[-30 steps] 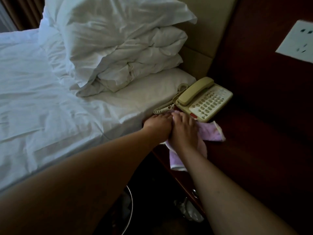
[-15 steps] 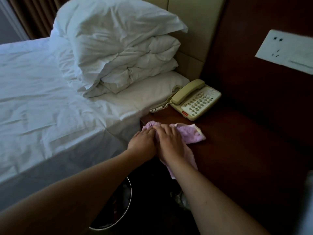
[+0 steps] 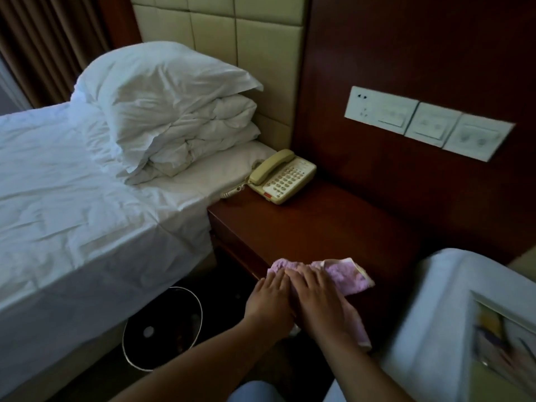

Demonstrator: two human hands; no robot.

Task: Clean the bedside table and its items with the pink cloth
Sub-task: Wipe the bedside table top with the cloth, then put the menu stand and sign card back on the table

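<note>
Pink cloth under flat fingers, both hands, bedside table front edge

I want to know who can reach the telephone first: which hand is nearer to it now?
Right, slightly. The right hand and left hand both press the pink cloth at the table's front edge, far from the telephone.
</note>
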